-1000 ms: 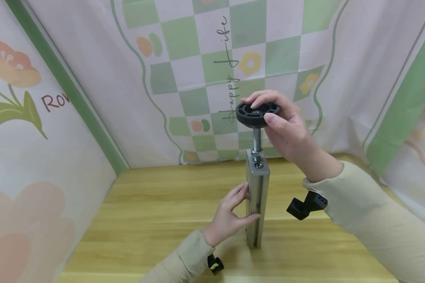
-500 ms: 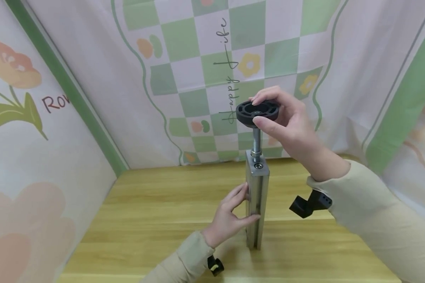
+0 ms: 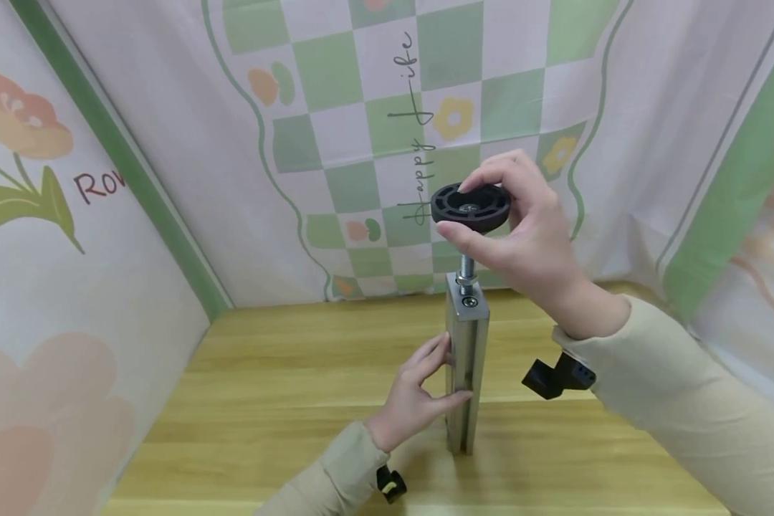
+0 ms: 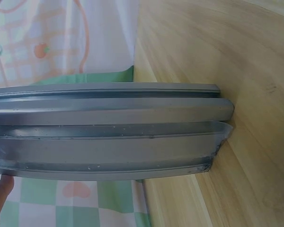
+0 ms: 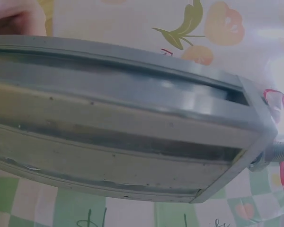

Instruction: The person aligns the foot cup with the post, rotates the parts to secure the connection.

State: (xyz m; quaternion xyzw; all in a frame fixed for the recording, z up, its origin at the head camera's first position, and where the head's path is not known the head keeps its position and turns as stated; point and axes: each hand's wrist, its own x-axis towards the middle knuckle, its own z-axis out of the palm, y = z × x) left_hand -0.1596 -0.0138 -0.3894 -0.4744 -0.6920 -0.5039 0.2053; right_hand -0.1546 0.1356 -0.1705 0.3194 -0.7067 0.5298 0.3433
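A grey slotted aluminium profile (image 3: 466, 358) stands upright on the wooden table, with a bolt head set in its top end plate. From that plate rises a threaded rod (image 3: 467, 266) with a nut low on it, topped by a round black levelling foot (image 3: 440, 208). My right hand (image 3: 535, 236) pinches the foot's rim, thumb in front and fingers behind. Lower down, my left hand (image 3: 413, 394) grips the profile between thumb and fingers. The profile's lower end (image 4: 180, 137) meets the table in the left wrist view; the right wrist view shows its plated upper end (image 5: 232, 165).
The wooden table (image 3: 264, 387) stretches to both sides of the profile. Behind it hangs a green-and-white checked cloth (image 3: 393, 122), with a flower-printed cloth (image 3: 32, 287) at the left. A black wrist mount (image 3: 557, 374) hangs under the right sleeve.
My right thumb has moved left along the near rim of the black foot, the hand turning around it. The left hand and the profile stay where they were.
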